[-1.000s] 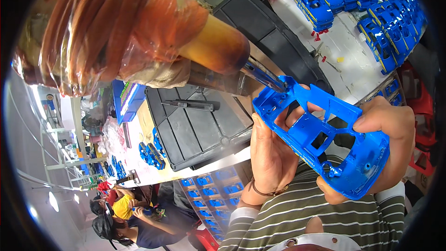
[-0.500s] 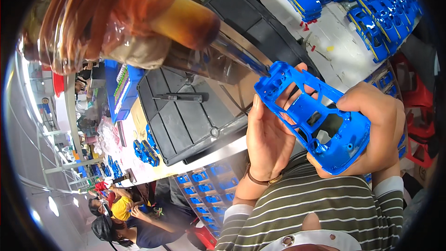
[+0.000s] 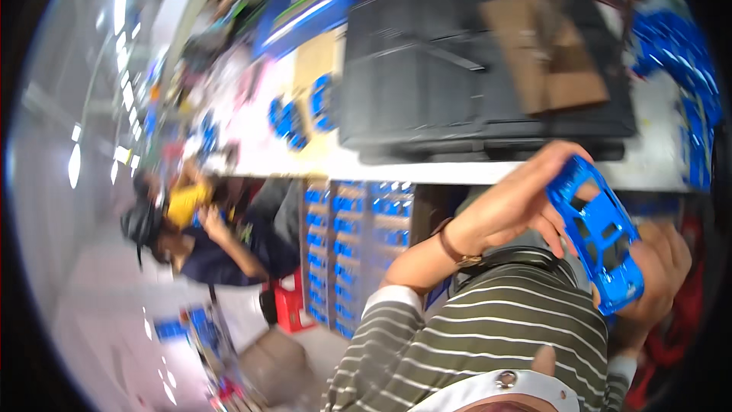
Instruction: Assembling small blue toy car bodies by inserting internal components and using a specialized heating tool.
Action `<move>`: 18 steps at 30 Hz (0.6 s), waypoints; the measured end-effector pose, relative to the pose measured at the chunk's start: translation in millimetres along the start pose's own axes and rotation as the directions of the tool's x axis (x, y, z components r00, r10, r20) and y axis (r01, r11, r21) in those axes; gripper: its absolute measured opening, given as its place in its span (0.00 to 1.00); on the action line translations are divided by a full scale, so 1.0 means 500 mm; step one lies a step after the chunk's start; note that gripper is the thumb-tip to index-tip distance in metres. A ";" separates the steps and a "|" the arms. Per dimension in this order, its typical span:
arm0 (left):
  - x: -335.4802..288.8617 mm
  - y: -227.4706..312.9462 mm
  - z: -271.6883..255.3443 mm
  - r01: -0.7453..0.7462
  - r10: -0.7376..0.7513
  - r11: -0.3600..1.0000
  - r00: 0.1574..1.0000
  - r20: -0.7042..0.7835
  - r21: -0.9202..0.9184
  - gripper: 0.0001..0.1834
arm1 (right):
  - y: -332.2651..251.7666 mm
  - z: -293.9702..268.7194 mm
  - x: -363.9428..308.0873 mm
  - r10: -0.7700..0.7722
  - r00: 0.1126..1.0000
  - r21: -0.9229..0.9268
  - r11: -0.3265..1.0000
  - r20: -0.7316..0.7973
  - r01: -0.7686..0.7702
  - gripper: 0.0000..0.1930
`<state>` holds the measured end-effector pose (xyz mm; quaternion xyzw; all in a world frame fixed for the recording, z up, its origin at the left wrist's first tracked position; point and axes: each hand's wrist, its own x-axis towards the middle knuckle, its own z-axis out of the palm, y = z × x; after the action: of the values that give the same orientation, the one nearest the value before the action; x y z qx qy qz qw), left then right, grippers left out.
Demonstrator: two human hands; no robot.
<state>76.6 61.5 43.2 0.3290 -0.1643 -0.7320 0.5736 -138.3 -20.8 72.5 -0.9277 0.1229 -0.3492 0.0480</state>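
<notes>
A glossy blue toy car body shell [image 3: 601, 219], with open window holes, is held tilted between my two hands near the table's front edge. My left hand [image 3: 526, 194] is closed at its far end, some fingers hidden behind the shell. My right hand [image 3: 657, 268] grips its near end from the right side. Past the shell lies a black ribbed plastic lid or mat [image 3: 412, 99], bearing a brown cardboard piece [image 3: 568, 80] and a thin dark tool [image 3: 457, 59]. The picture is blurred by motion.
Many blue car shells [image 3: 675, 46] are piled at the far right. A few more blue shells [image 3: 286, 123] sit on the white table left of the black lid. Stacked cartons of blue parts [image 3: 358, 252] stand below the edge. A co-worker in dark clothes [image 3: 229, 248] is at left.
My view has swung, so the table and lid appear shifted. Both hands have brought the shell away from the wrapped tool's metal tip, which it was beside; the shell now sits nearer the table's front edge.
</notes>
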 end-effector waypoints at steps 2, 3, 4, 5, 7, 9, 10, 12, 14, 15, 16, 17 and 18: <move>-0.029 0.000 -0.017 0.047 -0.048 0.997 0.998 -0.031 -0.057 0.30 | 0.018 0.016 0.012 -0.154 0.988 0.172 0.974 0.009 0.150 0.19; -0.060 -0.012 -0.037 0.005 -0.012 0.998 0.994 -0.111 -0.056 0.27 | 0.012 0.038 0.021 -0.221 0.972 0.213 0.956 0.081 0.200 0.20; -0.084 -0.019 -0.049 -0.051 0.043 0.998 0.987 -0.155 -0.045 0.25 | 0.003 0.044 0.031 -0.263 0.952 0.223 0.948 0.158 0.226 0.21; -0.112 -0.027 -0.063 -0.102 0.094 0.994 0.976 -0.197 -0.031 0.24 | -0.008 0.054 0.045 -0.289 0.945 0.283 0.929 0.156 0.237 0.21; -0.178 -0.031 -0.074 -0.238 0.204 0.968 0.933 -0.296 -0.084 0.20 | -0.029 0.073 0.070 -0.328 0.932 0.388 0.887 0.152 0.249 0.21; -0.269 -0.013 -0.094 -0.540 0.480 0.842 0.737 -0.475 0.014 0.20 | -0.047 0.069 0.065 -0.261 0.957 0.346 0.916 0.126 0.204 0.21; -0.312 -0.007 -0.099 -0.711 0.702 0.668 0.504 -0.504 0.219 0.19 | -0.051 0.063 0.056 -0.216 0.971 0.328 0.929 0.107 0.170 0.21; -0.388 0.041 -0.201 -0.777 0.910 0.294 0.050 -0.411 0.557 0.14 | -0.050 0.059 0.029 -0.144 0.982 0.259 0.960 0.126 0.107 0.23; -0.439 0.113 -0.290 -0.381 0.879 0.152 -0.369 -0.301 0.912 0.10 | -0.028 0.055 0.008 -0.110 0.985 0.190 0.978 0.134 0.084 0.24; -0.482 0.152 -0.387 -0.047 0.886 0.011 -0.462 -0.032 0.999 0.11 | -0.012 0.050 0.004 -0.103 0.987 0.194 0.978 0.126 0.077 0.25; -0.507 0.188 -0.461 0.484 0.881 0.055 -0.434 0.185 0.873 0.14 | -0.002 0.047 -0.005 -0.098 0.989 0.203 0.976 0.111 0.074 0.25; -0.525 0.222 -0.531 0.605 0.851 0.085 -0.457 0.258 0.792 0.14 | 0.010 0.051 -0.005 -0.084 0.992 0.205 0.977 0.094 0.064 0.25; -0.574 0.237 -0.632 0.752 0.841 0.063 -0.394 0.370 0.656 0.12 | 0.016 0.047 -0.011 -0.042 0.995 0.182 0.983 0.091 0.025 0.24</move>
<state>411.2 342.4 -29.9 0.7969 -0.1280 0.5247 0.2707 -128.4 -26.8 49.8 -0.9369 0.0727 -0.3156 0.1319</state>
